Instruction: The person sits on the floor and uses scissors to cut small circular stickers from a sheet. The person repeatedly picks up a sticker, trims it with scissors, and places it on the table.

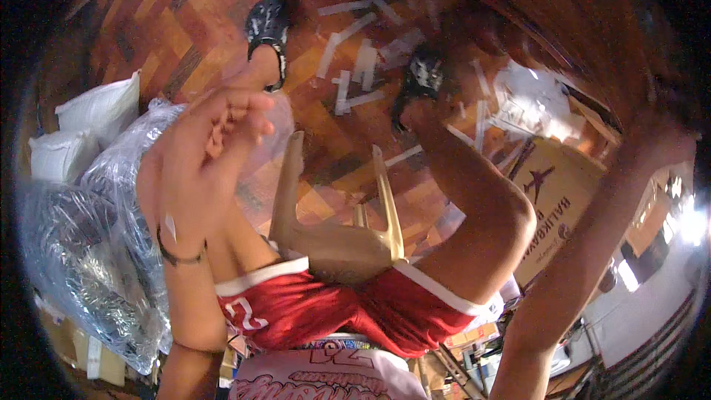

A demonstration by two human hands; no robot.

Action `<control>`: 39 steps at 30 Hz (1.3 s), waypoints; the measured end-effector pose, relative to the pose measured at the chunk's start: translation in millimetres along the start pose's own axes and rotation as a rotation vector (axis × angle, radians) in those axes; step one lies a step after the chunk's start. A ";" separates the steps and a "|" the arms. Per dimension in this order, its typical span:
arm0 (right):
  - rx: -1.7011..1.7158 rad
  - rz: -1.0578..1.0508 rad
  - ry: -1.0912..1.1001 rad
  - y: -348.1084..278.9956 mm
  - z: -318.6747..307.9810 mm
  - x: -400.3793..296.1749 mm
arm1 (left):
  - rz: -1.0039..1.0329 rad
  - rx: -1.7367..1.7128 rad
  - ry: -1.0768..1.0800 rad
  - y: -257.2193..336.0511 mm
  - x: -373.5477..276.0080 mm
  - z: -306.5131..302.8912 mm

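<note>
My left hand (205,144) is raised above my left leg, blurred, with its fingers loosely curled. Its thumb and index finger are apart, and nothing shows between them. A dark band circles that wrist, and a small pale patch lies just above the band. Nearest to this hand is a bundle wrapped in clear plastic (105,255). My right hand (664,144) reaches out to the far right beside dark brown wood (589,22). Blur and shadow hide its fingers there. Under me is a beige plastic seat (344,247), its legs showing between my knees.
White packages (100,111) lie at the left beside the wrapped bundle. Pale strips (364,64) are scattered over the parquet floor (150,28) around my black clogs (269,28). A printed cardboard box (555,200) stands by my right knee. Bright light glares at the right edge.
</note>
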State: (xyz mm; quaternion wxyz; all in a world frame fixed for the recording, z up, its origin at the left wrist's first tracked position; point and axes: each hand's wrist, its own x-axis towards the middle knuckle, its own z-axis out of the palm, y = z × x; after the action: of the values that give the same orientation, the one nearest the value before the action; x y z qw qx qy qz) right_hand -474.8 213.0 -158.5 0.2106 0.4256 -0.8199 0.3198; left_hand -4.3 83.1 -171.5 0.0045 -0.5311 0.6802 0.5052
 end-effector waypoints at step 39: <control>0.495 0.635 -0.466 -201.2 -223.8 -308.0 | 0.738 -0.419 -0.259 -47.4 -51.0 47.9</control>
State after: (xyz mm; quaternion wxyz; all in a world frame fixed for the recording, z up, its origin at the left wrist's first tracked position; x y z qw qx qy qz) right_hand -121.8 456.7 -121.2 -0.1952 0.2516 -0.8341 0.4505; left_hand 27.0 156.4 -199.6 -0.1987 -0.1742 0.7010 0.6624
